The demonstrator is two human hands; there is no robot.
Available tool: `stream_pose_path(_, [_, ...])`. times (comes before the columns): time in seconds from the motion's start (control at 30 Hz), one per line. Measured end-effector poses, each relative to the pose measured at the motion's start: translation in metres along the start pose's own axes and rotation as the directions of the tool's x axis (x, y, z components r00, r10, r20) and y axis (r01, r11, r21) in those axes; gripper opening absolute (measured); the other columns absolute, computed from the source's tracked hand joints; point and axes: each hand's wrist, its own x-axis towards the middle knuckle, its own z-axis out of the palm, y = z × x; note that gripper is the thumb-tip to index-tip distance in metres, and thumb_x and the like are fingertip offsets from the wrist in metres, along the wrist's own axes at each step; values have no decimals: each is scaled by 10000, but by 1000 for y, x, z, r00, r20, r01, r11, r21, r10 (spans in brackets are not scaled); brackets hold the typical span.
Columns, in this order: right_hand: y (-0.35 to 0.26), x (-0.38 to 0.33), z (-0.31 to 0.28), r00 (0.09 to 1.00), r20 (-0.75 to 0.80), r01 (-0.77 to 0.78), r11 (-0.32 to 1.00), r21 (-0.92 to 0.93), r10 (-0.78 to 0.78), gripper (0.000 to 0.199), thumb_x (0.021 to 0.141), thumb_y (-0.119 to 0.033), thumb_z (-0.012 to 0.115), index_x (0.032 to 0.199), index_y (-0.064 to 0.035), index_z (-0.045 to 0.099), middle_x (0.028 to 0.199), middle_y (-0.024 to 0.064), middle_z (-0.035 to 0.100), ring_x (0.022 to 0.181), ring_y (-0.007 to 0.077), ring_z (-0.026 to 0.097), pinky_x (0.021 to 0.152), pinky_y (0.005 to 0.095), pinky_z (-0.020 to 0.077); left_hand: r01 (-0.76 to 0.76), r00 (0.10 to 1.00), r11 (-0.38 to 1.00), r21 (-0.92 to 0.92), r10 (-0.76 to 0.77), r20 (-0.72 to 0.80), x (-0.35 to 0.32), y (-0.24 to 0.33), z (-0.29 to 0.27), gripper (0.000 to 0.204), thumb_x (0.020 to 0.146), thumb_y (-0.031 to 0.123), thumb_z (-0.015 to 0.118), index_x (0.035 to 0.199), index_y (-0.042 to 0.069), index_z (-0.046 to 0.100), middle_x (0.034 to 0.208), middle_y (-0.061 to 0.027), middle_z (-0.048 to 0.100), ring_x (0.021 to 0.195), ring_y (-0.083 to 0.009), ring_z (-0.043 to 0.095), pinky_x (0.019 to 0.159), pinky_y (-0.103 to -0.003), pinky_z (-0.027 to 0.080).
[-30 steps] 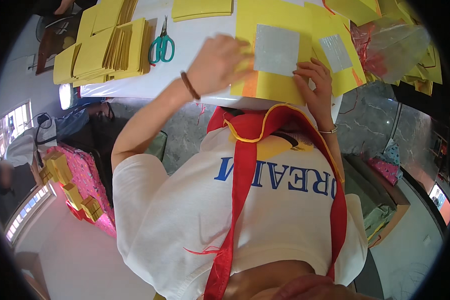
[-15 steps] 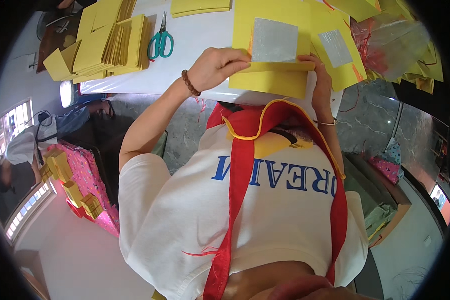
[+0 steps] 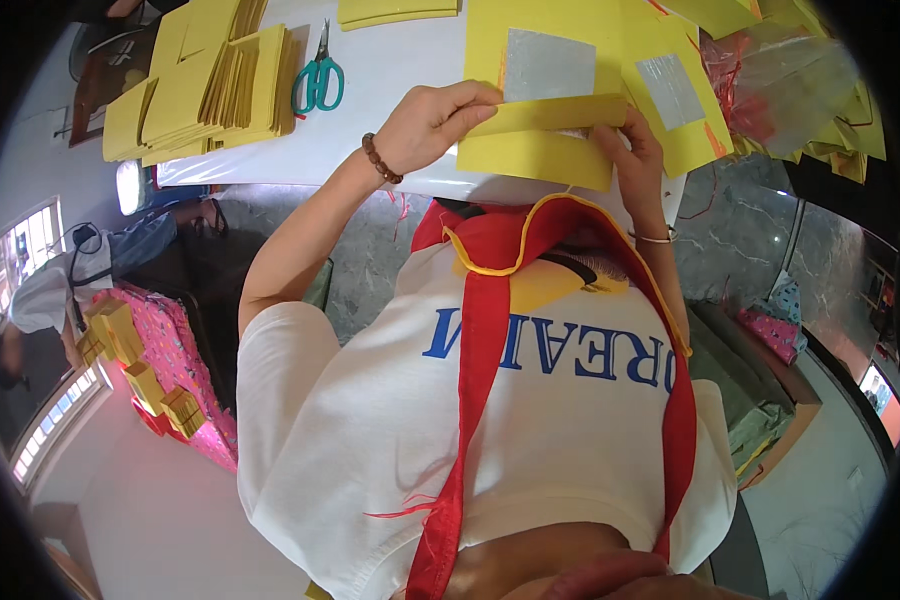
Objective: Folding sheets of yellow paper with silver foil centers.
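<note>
A sheet of yellow paper (image 3: 535, 160) with a silver rectangle (image 3: 550, 65) on it lies at the near edge of the white table. Its near part is folded into a narrow strip (image 3: 555, 113) that crosses the lower end of the silver. At the strip's left end, the thumb and fingers of my left hand (image 3: 425, 125) are closed on the paper. My right hand (image 3: 635, 150) grips the strip's right end, its thumb at the near side and its fingers at the far side. A sliver of silver shows below the strip near that thumb.
Teal-handled scissors (image 3: 319, 82) lie left of the sheet, beside stacks of folded yellow paper (image 3: 205, 85). Another silver-patched yellow sheet (image 3: 670, 90) is to the right, next to a clear plastic bag (image 3: 780, 80). A person (image 3: 45, 290) is at the far left.
The folded strip has been raised and turned farther over the silver rectangle. My right thumb has moved inward and now presses on the strip's near side.
</note>
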Motion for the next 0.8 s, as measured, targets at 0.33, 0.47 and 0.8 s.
stream_pose_path(0.33, [-1, 2, 1, 1000, 12, -8, 1000, -1, 8, 186, 806, -105, 644, 974, -25, 633, 1065, 54, 602, 1006, 143, 536, 886, 272, 399, -463, 884, 772, 435, 365, 293, -8, 7, 4, 538, 698, 118, 686, 1215, 155, 546, 1174, -105, 512, 1013, -291, 506, 849, -372, 420])
stream_pose_path(0.47, [0, 2, 0, 1000, 10, -27, 999, 21, 27, 193, 804, -106, 647, 977, -22, 633, 1066, 58, 603, 1011, 146, 537, 888, 272, 398, -463, 883, 736, 493, 334, 331, -10, 10, 5, 626, 654, 145, 726, 1245, 163, 519, 1213, -132, 476, 1042, -309, 478, 871, -387, 400])
stream_pose_path(0.8, [4, 3, 0, 998, 25, -52, 996, 68, 51, 177, 805, -85, 645, 967, -14, 634, 1065, 52, 599, 998, 130, 537, 873, 262, 407, -474, 871, 796, 377, 358, 337, -8, 7, -4, 570, 686, 207, 724, 1224, 166, 542, 1184, -162, 488, 1054, -332, 475, 902, -406, 398])
